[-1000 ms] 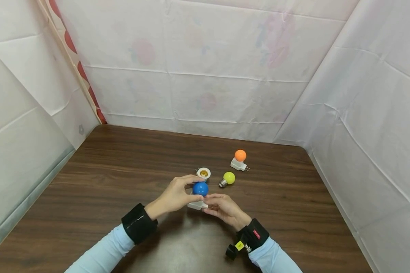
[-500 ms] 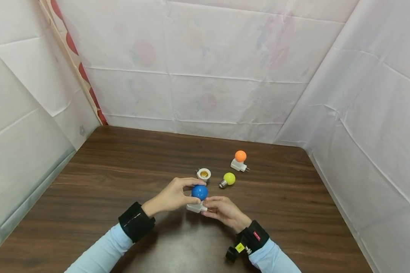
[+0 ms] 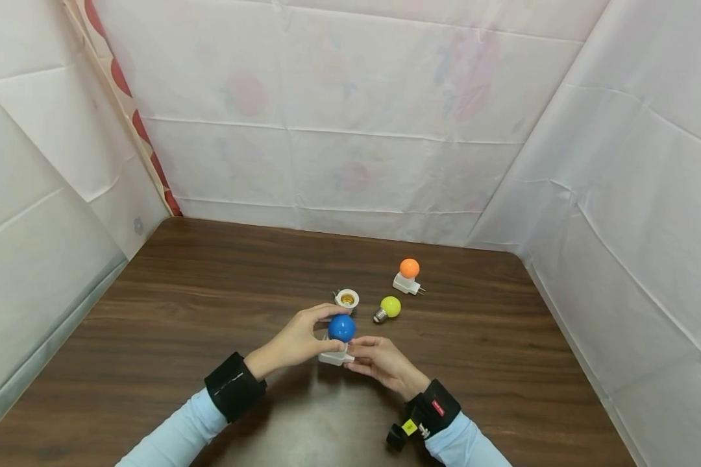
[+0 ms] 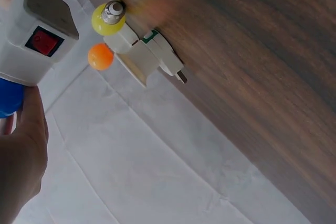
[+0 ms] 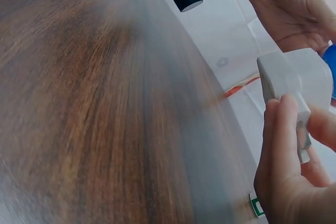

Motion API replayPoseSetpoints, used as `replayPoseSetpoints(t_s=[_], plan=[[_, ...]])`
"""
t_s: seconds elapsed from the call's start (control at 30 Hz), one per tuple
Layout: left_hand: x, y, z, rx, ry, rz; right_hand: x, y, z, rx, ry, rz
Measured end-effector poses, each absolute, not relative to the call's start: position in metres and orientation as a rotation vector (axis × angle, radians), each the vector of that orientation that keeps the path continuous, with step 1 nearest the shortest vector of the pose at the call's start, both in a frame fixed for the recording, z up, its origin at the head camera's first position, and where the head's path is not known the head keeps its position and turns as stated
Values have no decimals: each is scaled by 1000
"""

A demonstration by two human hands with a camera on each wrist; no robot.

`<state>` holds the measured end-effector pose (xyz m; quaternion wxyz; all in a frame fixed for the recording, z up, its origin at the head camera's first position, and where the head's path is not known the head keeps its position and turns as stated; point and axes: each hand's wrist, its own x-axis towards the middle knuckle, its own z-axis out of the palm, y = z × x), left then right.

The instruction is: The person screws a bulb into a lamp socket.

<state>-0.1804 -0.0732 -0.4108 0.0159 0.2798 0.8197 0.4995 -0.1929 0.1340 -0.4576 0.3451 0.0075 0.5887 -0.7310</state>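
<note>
My left hand grips a blue light bulb between thumb and fingers. The bulb sits upright in the top of a white plug-in lamp socket. By its plug end, my right hand pinches that socket; in the right wrist view, fingers and thumb wrap the narrow end with the prongs. A red rocker switch shows on the socket's face in the left wrist view. The bulb's screw base is hidden inside the socket. Both hands hold the pair above the wooden table.
Just behind the hands stands a second white socket with its threaded opening upward. A yellow bulb lies on its side to the right. Farther back is an orange bulb in another white socket. White sheets enclose the table.
The blue bulb and white socket have shifted slightly toward me, both hands with them. My left fingers keep hold of the bulb, with a small shift around it. The other items stay put.
</note>
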Motion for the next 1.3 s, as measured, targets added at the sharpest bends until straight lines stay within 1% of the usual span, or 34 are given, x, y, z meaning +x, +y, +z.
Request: replayPoseSetpoints(t_s=[0.6, 0.8, 0.93, 1.17, 1.23, 1.3], plan=[[-178, -75, -417, 785, 2562, 1522, -193, 137, -450, 12, 1545, -1917], [-179, -75, -420, 785, 2571, 1539, -192, 137, -447, -52, 1632, -1878], [-178, -75, -422, 790, 2589, 1553, -193, 139, -445, -164, 1820, -1782], [-176, -77, -424, 781, 2597, 1573, -190, 139, -440, -633, 2339, -1428], [-176, -76, -425, 781, 2581, 1583, -188, 137, -439, -721, 2403, -1385], [-175, -75, -426, 779, 2569, 1590, -185, 135, -439, -749, 2446, -1369]])
